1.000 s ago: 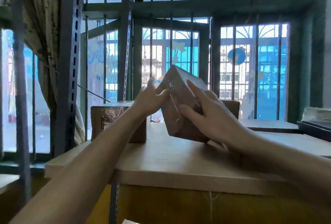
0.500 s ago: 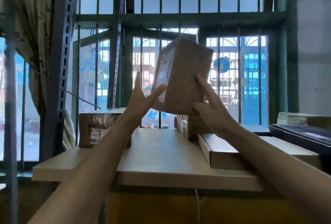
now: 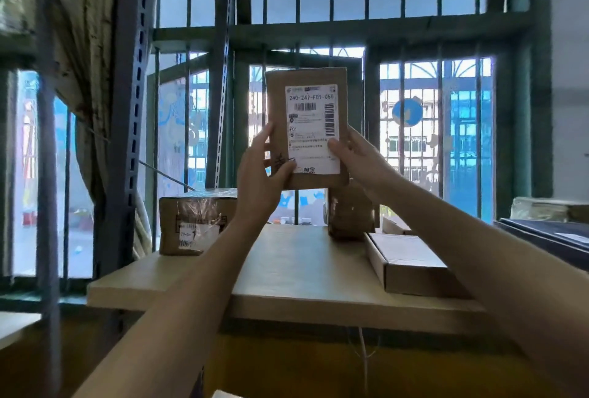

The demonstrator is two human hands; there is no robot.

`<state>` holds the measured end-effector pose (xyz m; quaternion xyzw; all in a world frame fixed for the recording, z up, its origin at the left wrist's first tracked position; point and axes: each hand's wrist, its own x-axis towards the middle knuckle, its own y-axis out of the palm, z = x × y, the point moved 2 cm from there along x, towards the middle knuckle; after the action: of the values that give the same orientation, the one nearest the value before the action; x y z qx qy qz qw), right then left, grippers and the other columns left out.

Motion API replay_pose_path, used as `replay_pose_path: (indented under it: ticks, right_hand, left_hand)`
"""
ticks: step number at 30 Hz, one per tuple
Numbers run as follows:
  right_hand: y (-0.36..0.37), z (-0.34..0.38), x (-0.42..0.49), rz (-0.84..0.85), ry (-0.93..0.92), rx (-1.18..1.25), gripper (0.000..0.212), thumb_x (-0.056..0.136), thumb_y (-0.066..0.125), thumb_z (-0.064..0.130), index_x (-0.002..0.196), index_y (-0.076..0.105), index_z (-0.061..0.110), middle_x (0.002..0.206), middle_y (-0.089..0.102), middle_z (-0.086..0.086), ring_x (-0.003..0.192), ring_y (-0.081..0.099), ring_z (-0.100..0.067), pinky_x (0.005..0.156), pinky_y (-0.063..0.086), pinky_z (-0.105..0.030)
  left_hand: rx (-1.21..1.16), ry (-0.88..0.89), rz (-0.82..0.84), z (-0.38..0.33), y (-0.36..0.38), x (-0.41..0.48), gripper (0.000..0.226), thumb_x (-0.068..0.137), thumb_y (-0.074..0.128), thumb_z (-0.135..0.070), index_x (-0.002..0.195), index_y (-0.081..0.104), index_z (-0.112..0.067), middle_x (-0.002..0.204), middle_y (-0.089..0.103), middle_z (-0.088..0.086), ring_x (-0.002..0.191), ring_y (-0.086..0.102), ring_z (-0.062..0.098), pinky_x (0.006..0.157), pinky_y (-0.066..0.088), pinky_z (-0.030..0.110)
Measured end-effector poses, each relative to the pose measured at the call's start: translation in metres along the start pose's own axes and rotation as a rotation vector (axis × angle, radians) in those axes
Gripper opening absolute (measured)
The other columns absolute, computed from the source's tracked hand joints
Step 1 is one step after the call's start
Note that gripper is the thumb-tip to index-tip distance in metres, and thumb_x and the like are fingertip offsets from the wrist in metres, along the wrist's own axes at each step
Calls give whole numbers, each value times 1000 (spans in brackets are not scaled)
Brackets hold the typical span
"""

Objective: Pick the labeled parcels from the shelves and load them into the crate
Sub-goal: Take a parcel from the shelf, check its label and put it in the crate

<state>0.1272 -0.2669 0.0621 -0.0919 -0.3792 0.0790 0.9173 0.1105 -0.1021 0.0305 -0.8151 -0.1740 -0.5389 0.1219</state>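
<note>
I hold a brown cardboard parcel (image 3: 307,79) upright in the air above the shelf board (image 3: 287,273), its white shipping label facing me. My left hand (image 3: 259,171) grips its lower left edge, thumb across the front. My right hand (image 3: 357,155) grips the lower right edge, thumb on the label. On the shelf stand a taped parcel with a label (image 3: 196,225) at the left, another taped brown parcel (image 3: 349,216) behind my right wrist, and a flat long box (image 3: 411,264) at the right. No crate is in view.
A perforated grey shelf upright (image 3: 129,130) rises at the left with a curtain beside it. Barred windows fill the background. A dark flat item (image 3: 548,238) and a wrapped stack (image 3: 548,209) lie at the far right. Yellow surface below the shelf.
The parcel has been lifted off the shelf and turned so its label faces me. Both hands shifted from flat on its sides to gripping its lower edges.
</note>
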Motion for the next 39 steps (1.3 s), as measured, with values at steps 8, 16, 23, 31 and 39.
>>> replay_pose_path:
  ticks: [8,16,23,31,39]
  right_hand:
    - [6,-4,10,-12,18,-151,40,98,37,38,131,44,17,111,64,2,80,63,-2,60,54,-13]
    - [12,-13,22,68,267,-441,44,98,31,44,111,54,9,80,57,-3,68,58,-13,44,50,-15]
    - [-12,-36,32,52,80,-952,40,94,43,43,86,63,9,92,63,-14,71,54,-14,64,41,-25]
    - [-30,-67,39,316,387,-1139,61,81,64,44,128,39,15,127,46,-12,109,51,-26,91,49,-38]
    - [-38,-74,30,-156,402,-792,63,75,63,56,114,47,9,114,55,-15,93,59,-27,69,49,-31]
  left_hand:
    - [275,49,-68,-13,-22,13,31,86,62,-24,116,60,-16,112,61,-3,99,56,13,74,39,16]
    - [582,38,294,-6,-20,18,62,76,66,-49,126,52,-15,133,45,10,112,48,19,87,42,28]
    - [789,26,588,22,-17,12,32,86,60,-37,104,59,-11,112,61,9,89,50,15,76,39,27]
    - [1129,38,660,31,-32,17,34,86,52,-50,110,55,-26,116,61,-1,110,53,21,90,37,40]
    - [730,36,540,23,-13,18,39,84,56,-48,112,55,-21,122,58,0,101,47,10,86,40,32]
